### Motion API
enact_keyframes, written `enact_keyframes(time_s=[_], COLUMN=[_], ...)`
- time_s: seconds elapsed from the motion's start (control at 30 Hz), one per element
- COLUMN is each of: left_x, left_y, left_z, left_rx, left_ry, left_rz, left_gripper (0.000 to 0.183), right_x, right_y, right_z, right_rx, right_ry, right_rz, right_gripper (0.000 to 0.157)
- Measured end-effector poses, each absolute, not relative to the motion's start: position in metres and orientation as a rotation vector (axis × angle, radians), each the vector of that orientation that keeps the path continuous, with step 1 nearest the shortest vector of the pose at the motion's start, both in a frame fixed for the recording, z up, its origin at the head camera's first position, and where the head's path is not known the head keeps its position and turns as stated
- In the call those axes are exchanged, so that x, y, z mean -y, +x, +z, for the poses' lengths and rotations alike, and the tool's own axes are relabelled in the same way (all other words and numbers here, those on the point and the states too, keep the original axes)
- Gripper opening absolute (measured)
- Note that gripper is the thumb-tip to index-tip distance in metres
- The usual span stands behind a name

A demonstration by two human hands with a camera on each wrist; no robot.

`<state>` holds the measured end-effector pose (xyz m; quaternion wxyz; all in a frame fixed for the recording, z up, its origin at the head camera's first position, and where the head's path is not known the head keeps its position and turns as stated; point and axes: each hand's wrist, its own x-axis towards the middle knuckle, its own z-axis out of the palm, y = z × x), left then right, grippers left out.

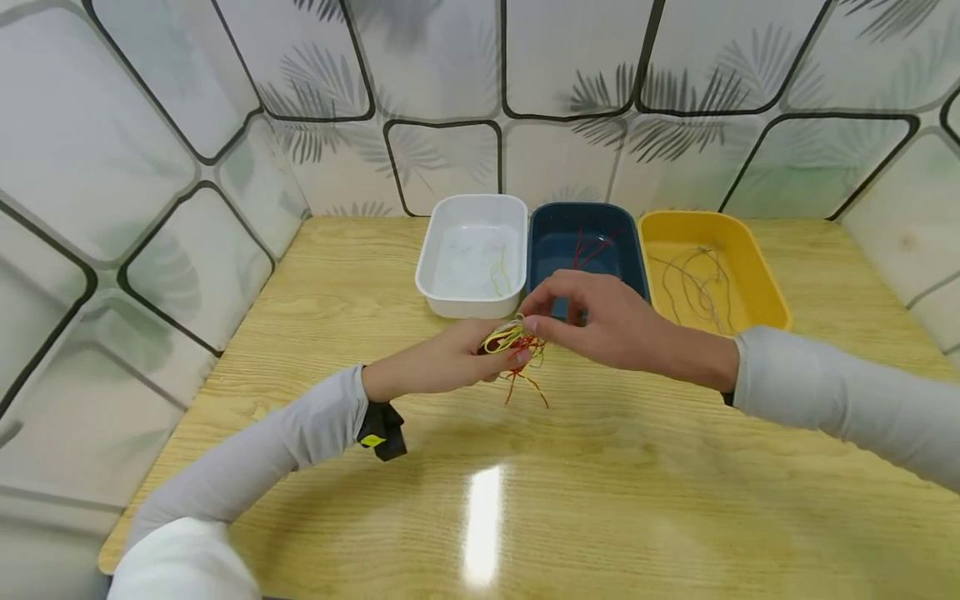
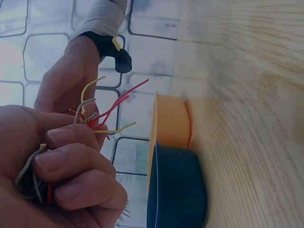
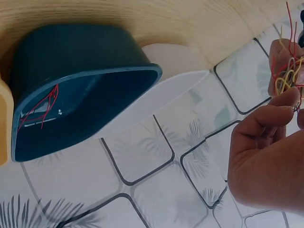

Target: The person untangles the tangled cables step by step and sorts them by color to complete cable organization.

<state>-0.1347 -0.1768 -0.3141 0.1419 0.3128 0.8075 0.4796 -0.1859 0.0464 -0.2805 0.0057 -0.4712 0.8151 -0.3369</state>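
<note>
Grey sleeve [image 1: 322, 417] nearest, left arm; black wrist device [image 1: 384, 432] below its cuff. Table [image 1: 600, 483], pale wood grain, bright glare patch toward the near edge.

Left hand [image 1: 442, 358]: fingers curled round a tangled bundle [image 1: 510, 336] of red, yellow and grey wires, held above the table on the near side of the white and blue bins. Red and yellow ends poke out below; left wrist view shows grey and red strands in the palm.

Right hand [image 1: 618, 317]: thumb and forefinger pinching the bundle's upper edge.

Beyond, three bins in a row. White bin [image 1: 457, 307]: yellow wire [image 1: 495, 271]. Blue bin [image 1: 585, 213], partly behind the right hand: red wires [image 1: 579, 248]. Yellow bin [image 1: 750, 258]: grey wires [image 1: 701, 283].

Farthest: wall [image 1: 450, 162], dark-lined panels, leaf print.
</note>
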Motion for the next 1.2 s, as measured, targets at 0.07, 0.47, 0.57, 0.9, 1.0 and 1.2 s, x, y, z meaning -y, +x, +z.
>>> enact_keyframes(time_s=[0.07,0.47,0.57,0.9,1.0,1.2], left_x=[0.176,0.176,0.178,0.184,0.187,0.191], left_y=[-0.135,-0.132,-0.132,-0.133,-0.134,-0.133], left_z=[-0.314,-0.316,-0.316,-0.318,-0.318,-0.319], left_rx=[-2.352,-2.33,-2.323,-2.273,-2.258,-2.232], left_ry=[0.926,0.882,0.849,0.764,0.741,0.708], left_rz=[1.358,1.384,1.402,1.496,1.51,1.528], left_gripper=[0.027,0.028,0.029,0.028,0.028,0.028], right_x=[-0.045,-0.043,-0.042,-0.049,-0.053,-0.061], right_y=[-0.186,-0.182,-0.183,-0.201,-0.205,-0.217], right_z=[-0.278,-0.276,-0.27,-0.252,-0.252,-0.247], right_rx=[-2.511,-2.446,-2.45,-2.449,-2.481,-2.568], right_ry=[-1.451,-1.312,-1.248,-1.139,-1.148,-1.097], right_rz=[-1.081,-1.274,-1.33,-1.461,-1.435,-1.449], right_gripper=[0.019,0.012,0.015,0.02,0.02,0.02])
